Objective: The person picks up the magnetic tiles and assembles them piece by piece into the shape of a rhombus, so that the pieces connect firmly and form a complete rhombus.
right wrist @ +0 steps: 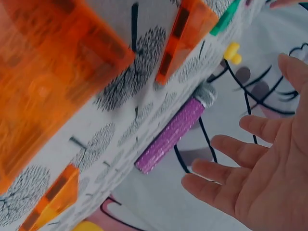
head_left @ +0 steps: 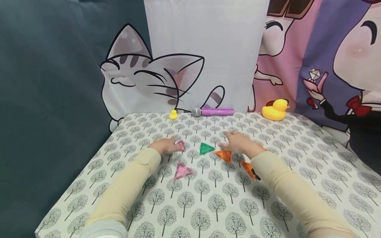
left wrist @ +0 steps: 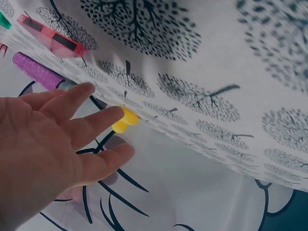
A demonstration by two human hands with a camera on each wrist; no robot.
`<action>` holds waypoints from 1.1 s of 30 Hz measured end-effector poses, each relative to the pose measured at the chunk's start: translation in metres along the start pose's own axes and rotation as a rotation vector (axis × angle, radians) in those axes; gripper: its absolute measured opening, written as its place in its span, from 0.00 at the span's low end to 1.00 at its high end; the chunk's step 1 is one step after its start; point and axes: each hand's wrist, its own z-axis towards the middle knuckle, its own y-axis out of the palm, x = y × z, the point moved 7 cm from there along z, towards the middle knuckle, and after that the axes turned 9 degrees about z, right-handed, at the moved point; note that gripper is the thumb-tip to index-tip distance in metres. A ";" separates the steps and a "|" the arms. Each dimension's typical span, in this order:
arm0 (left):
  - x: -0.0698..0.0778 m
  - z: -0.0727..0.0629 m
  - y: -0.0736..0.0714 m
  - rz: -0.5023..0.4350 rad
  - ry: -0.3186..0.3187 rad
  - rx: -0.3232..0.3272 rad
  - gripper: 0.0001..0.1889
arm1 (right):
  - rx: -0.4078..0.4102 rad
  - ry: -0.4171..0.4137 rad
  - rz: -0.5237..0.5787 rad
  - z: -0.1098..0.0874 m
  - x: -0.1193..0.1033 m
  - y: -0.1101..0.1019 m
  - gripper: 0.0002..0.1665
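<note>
My left hand is held over the table with fingers spread, and nothing is in it. Just beside its fingertips lies a pink translucent triangle tile; a second pink tile is nearer me. My right hand, fingers extended and holding nothing, hovers behind an orange triangle tile. Another orange tile lies close to the right sleeve, and a further orange tile is mostly hidden by that arm in the head view. Between the hands sits a green triangle tile.
Along the table's far edge stand a small yellow duck, a purple glittery microphone and a larger yellow duck. A tree-patterned cloth covers the table. Behind it hangs a cartoon curtain. A small black piece touches the right sleeve's outline.
</note>
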 end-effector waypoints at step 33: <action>0.025 0.028 -0.005 0.183 -0.228 0.097 0.30 | -0.061 -0.109 -0.116 0.052 -0.049 0.045 0.15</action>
